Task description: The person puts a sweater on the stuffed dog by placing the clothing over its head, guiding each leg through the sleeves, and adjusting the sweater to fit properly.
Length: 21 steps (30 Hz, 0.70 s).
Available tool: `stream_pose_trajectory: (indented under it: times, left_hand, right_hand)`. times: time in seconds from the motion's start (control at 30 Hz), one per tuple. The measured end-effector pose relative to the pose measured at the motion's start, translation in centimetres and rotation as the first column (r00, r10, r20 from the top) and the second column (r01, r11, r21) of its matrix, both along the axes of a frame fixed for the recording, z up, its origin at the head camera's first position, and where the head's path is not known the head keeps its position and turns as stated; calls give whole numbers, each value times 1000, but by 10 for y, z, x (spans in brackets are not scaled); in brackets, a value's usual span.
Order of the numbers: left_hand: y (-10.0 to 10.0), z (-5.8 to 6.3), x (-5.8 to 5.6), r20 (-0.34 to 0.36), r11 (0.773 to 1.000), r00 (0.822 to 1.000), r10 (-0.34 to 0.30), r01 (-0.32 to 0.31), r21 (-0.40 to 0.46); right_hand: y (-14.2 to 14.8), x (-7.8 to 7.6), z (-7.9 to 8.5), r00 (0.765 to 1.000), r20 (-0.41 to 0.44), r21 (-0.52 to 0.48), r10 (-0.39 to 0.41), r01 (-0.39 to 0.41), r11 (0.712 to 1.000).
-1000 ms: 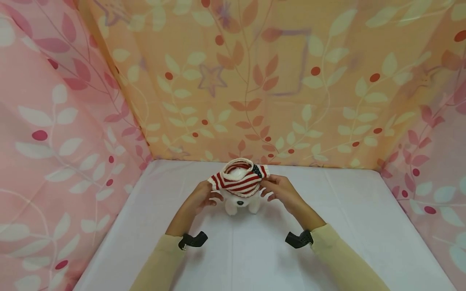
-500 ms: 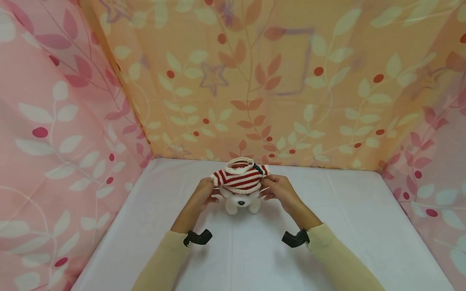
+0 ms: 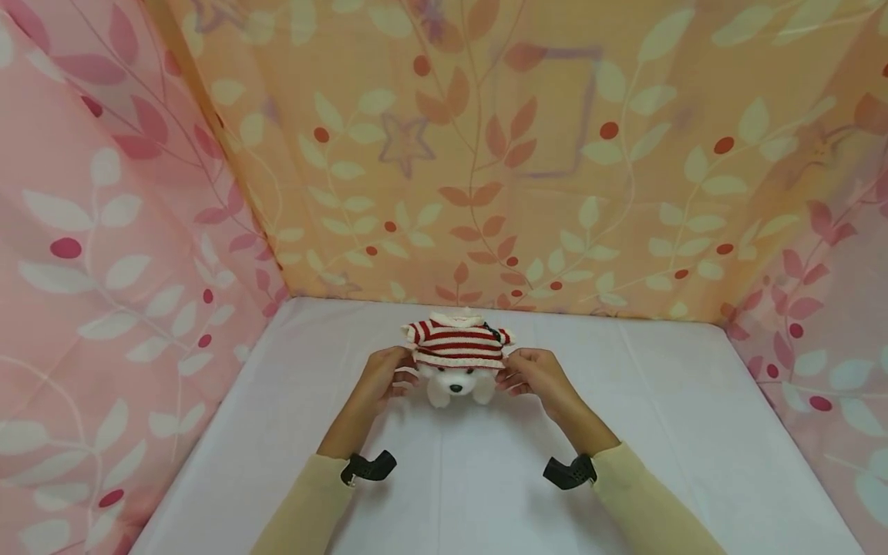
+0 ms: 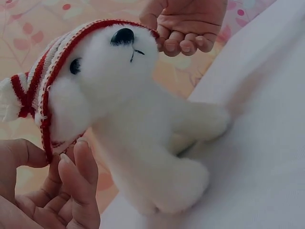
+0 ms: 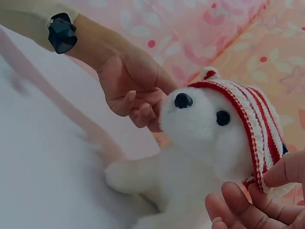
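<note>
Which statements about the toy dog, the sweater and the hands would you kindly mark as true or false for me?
1. The sweater is over the top of the toy dog's head. True.
2. The right hand pinches the sweater. True.
3. Only one hand holds the sweater. False: the left hand pinches it too.
4. The sweater hides the dog's whole face. False: the black nose shows.
5. The dog rests on the white table. True.
6. The sweater is plain green. False: it has red and white stripes.

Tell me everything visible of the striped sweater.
The red-and-white sweater looks knitted, with short sleeves, a pale collar and a dark patch near one shoulder. Its red-edged hem lies over the toy dog's head, above the eyes; the left hand and right hand pinch that hem at either side.
</note>
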<state>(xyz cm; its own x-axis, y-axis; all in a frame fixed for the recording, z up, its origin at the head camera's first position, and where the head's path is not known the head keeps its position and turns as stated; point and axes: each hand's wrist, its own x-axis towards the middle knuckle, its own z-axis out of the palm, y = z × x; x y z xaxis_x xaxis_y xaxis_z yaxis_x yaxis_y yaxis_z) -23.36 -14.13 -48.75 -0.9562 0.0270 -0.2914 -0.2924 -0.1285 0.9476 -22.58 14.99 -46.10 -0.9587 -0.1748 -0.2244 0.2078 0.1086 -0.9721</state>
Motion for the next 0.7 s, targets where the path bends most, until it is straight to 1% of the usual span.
stream_pose_trajectory:
  times: [0.07, 0.17, 0.23, 0.3, 0.43, 0.5, 0.6, 0.7]
  left_hand:
    - [-1, 0, 2, 1, 1000, 1000, -16, 16, 1]
    - [0, 2, 5, 2, 998, 998, -63, 63, -3]
    - [1, 4, 6, 1, 996, 996, -95, 95, -4]
    - [1, 7, 8, 8, 993, 993, -116, 116, 4]
    - [1, 10, 14, 35, 990, 990, -139, 138, 33]
    - [2, 11, 18, 48, 988, 988, -148, 146, 51]
    - [3, 13, 22, 44, 986, 987, -152, 149, 70]
    - [5, 15, 24, 23, 987, 988, -150, 148, 69]
  right_hand:
    - [1, 1, -1, 1000, -3, 8, 2, -2, 1000]
    - [-1, 2, -2, 1000, 8, -5, 16, -16, 1000]
    - [-3, 3, 0, 999, 36, -44, 34, -32, 999]
    - [-5, 5, 2, 995, 80, -105, 60, -52, 993]
    - [-8, 8, 6, 973, 192, -249, 132, -81, 965]
    - [-9, 9, 7, 960, 230, -304, 157, -82, 949]
    - [-9, 9, 7, 952, 256, -346, 166, -70, 936]
    - [-9, 10, 6, 955, 248, -351, 162, -67, 934]
